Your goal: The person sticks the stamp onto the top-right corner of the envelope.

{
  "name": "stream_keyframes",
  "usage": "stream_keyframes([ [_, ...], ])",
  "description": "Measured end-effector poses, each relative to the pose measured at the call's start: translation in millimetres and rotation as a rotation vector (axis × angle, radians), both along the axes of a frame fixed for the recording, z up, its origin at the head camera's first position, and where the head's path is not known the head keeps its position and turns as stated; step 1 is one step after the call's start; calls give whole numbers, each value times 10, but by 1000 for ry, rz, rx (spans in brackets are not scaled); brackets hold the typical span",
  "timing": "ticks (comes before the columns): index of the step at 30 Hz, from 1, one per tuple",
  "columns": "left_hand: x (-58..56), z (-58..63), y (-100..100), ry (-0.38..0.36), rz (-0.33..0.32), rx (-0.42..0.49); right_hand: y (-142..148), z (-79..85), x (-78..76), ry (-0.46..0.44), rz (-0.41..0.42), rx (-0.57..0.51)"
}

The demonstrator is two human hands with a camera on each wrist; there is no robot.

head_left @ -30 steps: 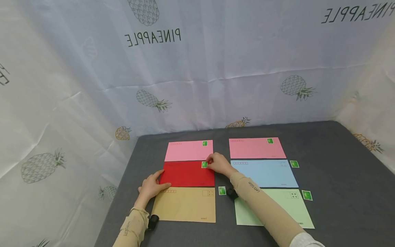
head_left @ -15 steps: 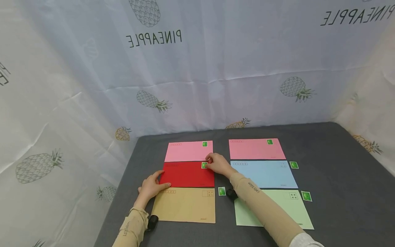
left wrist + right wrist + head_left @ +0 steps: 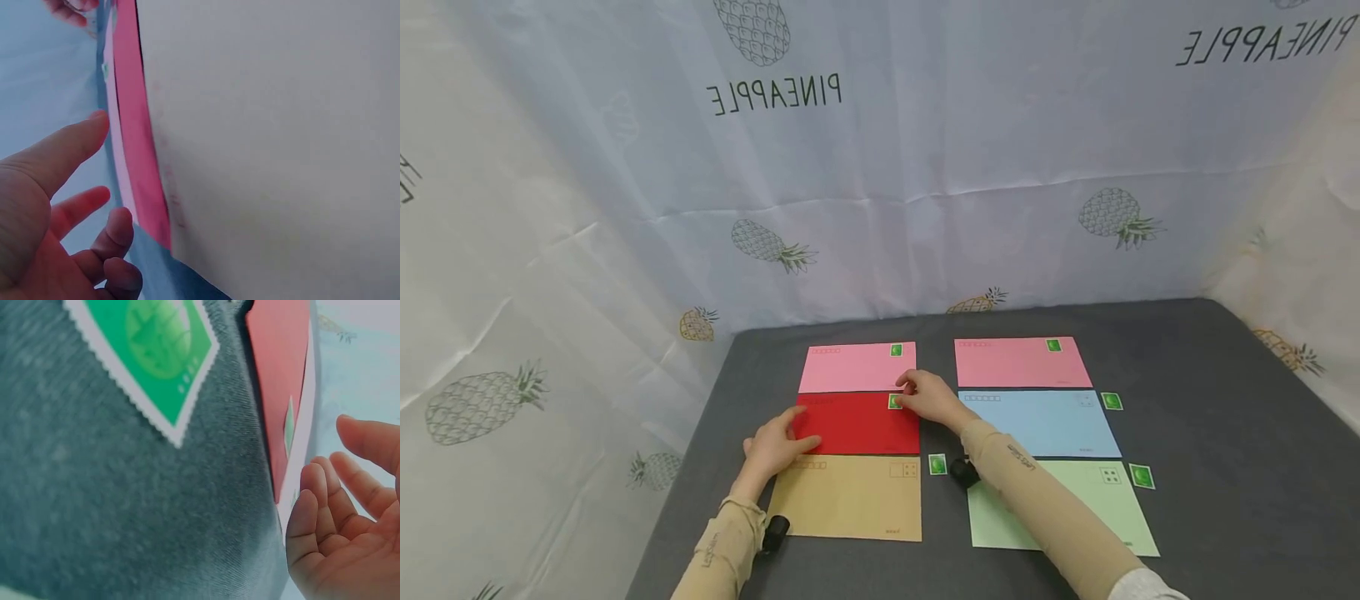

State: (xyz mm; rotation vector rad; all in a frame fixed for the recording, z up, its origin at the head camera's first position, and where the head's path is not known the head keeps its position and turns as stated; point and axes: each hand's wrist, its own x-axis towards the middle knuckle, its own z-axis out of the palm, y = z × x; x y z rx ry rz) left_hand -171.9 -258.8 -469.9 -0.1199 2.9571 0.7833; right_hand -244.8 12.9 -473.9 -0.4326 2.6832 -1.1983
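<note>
Red and flat, an envelope (image 3: pixel 853 427) lies on the grey surface (image 3: pixel 1232 408), a green stamp (image 3: pixel 892 402) at its upper right corner. The left hand (image 3: pixel 775 446) spreads its fingers by its left edge; beside the stamp, the right hand (image 3: pixel 931 397) has fingers loosely bent, parted.

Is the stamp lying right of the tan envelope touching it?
Apart: the head view shows a strip of dark tabletop between the stamp and the tan envelope.

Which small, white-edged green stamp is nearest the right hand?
The white-edged green stamp on the red rectangular paper envelope: it lies right by the right hand, while the others lie farther away.
</note>
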Motion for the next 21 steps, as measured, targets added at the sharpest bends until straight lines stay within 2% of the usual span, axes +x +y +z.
stream_keyframes([
  [8, -72, 166, 227, 16, -63, 33, 23, 55, 18, -4, 23, -47],
  [12, -125, 211, 376, 44, -93, 31, 79, 81, 43, 5, 25, -54],
  [21, -190, 285, 771, 92, -207, 56, 316, 127, 112, 26, 45, -47],
])
